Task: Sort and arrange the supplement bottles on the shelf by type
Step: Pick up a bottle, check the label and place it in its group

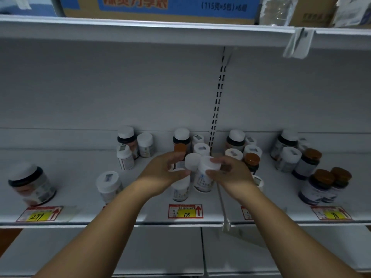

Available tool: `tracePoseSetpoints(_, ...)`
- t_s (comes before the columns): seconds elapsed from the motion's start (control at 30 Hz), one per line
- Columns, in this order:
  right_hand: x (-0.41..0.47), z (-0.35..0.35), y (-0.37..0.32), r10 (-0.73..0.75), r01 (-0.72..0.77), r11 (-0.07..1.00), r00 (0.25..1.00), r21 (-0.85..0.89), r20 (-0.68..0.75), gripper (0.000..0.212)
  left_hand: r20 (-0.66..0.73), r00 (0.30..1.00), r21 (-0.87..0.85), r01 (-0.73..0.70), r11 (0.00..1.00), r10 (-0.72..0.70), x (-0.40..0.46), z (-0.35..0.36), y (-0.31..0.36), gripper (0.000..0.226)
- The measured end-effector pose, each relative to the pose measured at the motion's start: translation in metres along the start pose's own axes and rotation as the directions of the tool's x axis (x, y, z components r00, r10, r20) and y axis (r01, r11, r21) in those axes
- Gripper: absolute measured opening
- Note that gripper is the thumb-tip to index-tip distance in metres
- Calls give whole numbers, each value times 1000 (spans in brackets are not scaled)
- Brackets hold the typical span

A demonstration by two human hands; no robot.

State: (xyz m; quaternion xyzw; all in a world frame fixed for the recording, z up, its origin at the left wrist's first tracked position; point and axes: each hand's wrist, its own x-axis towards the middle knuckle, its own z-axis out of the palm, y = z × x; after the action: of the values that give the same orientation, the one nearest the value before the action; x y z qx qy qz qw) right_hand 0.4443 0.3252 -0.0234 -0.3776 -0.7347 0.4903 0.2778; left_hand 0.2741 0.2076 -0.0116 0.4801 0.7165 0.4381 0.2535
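On the far left of the shelf [80, 197] a big jar [32, 183] stands alone near the front lip, with open room to its right. Next comes a white bottle [108, 186], and behind it a back trio [133, 146] near the rear wall.

The left hand [160, 173] curls its fingers around a white-capped bottle [192, 162], thumb under the cap. The bottle seems lifted, though whether it clears the low bottle [180, 189] beneath it I cannot tell. The right hand [230, 175] pinches a second white bottle [206, 175] by the cap, thumb against its side; its base looks close to the shelf.

The two held bottles touch or nearly touch, and the brown-capped bottle [179, 151] sits just behind the left fingers. The likely slip is a knock: either hand swinging back could tip the brown-capped bottle or the white ones behind, and a cap-only hold could let the right bottle twist loose. The low bottle near the front edge, above the price tag [185, 211], could be nudged off.

To the right, the middle cluster [244, 151] crowds the right wrist, and a dark group [313, 169] fills the far end. The freest room is the bare shelf to the left, between the big jar and the hands.
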Motion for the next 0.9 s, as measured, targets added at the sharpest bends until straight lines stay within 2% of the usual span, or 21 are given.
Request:
tracePoseSetpoints(0.17, -1, 11, 14, 39, -29, 991, 996, -130, 76, 30, 5, 1000, -7, 22, 1000, -22, 6, -2, -11, 53)
tracePoseSetpoints(0.33, -3, 21, 23, 8, 9, 991, 992, -133, 127, 33, 2, 999, -42, 42, 998, -42, 6, -4, -18, 53)
tracePoseSetpoints(0.5, -5, 14, 21, -17, 63, 968, 982, -244, 185, 33, 9, 1000, 1, 6, 1000, -6, 4, -13, -15, 49)
tracePoseSetpoints(0.57, -3, 10, 14, -64, 95, 970, 988, -222, 140, 31, 0, 1000, 67, -15, 998, 15, 2, -25, -9, 45)
tracePoseSetpoints(0.67, 7, 13, -14, -149, 152, 982, 988, -111, 35, 24, -101, 993, 208, -41, 977, 63, 3, -62, 1, 47)
tracePoseSetpoints(0.77, 25, 39, -50, -275, 280, 957, 959, -70, 73, 23, -194, 977, 275, -29, 961, 85, 1, -104, 2, 49)
tracePoseSetpoints(0.9, 49, 101, -78, -377, 410, 893, 907, -185, 189, 27, -247, 969, 267, 47, 962, 21, -9, -136, -15, 46)
